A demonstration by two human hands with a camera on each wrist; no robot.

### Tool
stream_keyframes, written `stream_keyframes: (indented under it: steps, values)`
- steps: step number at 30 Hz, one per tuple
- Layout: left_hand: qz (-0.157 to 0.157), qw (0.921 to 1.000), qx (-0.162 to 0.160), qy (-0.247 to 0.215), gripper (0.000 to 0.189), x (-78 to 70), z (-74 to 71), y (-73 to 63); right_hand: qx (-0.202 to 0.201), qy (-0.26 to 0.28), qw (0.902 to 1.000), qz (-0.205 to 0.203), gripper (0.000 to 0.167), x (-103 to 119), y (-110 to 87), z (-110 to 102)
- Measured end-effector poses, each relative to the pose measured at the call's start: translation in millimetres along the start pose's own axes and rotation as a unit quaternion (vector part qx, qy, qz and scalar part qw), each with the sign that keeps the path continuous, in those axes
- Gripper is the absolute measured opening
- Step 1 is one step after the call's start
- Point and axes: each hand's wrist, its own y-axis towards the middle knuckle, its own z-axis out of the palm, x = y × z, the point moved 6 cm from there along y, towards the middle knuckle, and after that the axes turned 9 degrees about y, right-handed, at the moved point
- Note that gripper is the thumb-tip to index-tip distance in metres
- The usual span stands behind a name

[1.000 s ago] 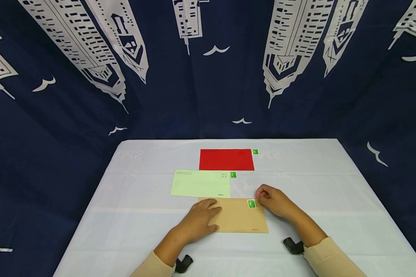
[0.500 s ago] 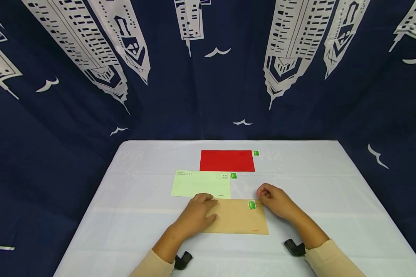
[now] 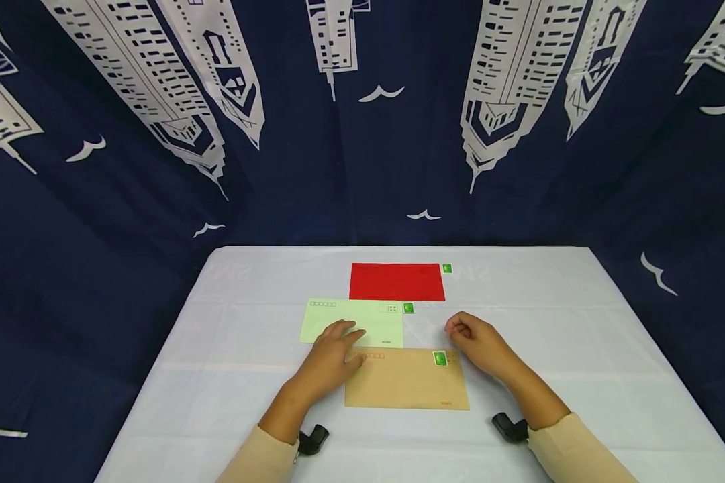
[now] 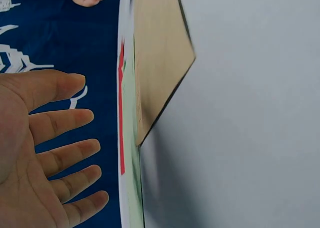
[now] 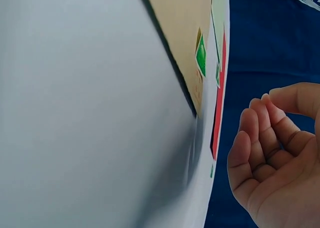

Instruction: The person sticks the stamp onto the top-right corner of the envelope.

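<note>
A tan envelope [image 3: 406, 379] lies nearest the person, with a green stamp [image 3: 440, 359] at its upper right corner. Spread fingers of my left hand [image 3: 331, 355] hover over its left edge and over the light green envelope [image 3: 371, 322] behind it. The left wrist view shows that palm [image 4: 15, 153] holding nothing, apart from the paper. To the right of the stamp, my right hand [image 3: 480, 343] is raised over the tan envelope's corner. Its fingers [image 5: 252, 133] curl and the thumb meets the index fingertip, with nothing visible between them.
A red envelope [image 3: 397, 282] lies farthest back, with a small green stamp [image 3: 447, 268] beside its right corner. Another green stamp [image 3: 408, 308] sits at the light green envelope's upper right edge. All rest on a white-covered table [image 3: 248, 389] before a dark blue patterned curtain [image 3: 350, 161].
My left hand has lifted off the tan envelope and moved left and away from the person, uncovering its left side. My right hand has moved up slightly.
</note>
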Motion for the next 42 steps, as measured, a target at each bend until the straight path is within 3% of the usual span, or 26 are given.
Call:
stream_keyframes:
  steps: [8, 17, 31, 42]
  values:
    - [-0.02, 0.9995, 0.0, -0.024, 0.05, 10.2, -1.6, 6.9, 0.002, -0.009, 0.9999, -0.013, 0.016, 4.6, 8.5, -0.4]
    - [-0.035, 0.9992, 0.004, -0.02, 0.051, 19.4, -2.7, 13.6, 0.007, -0.017, 0.9995, -0.028, 0.02, 8.6, 18.1, -3.7]
    - [-0.061, 0.998, 0.017, 0.0, 0.053, 34.1, 1.9, 20.9, 0.008, -0.028, 0.9994, -0.02, 0.026, 14.0, 29.1, -1.9]
    - [-0.06, 0.998, 0.016, 0.01, 0.052, 38.3, 4.1, 22.2, 0.028, -0.014, 0.9995, 0.002, 0.028, 13.1, 39.2, 6.5]
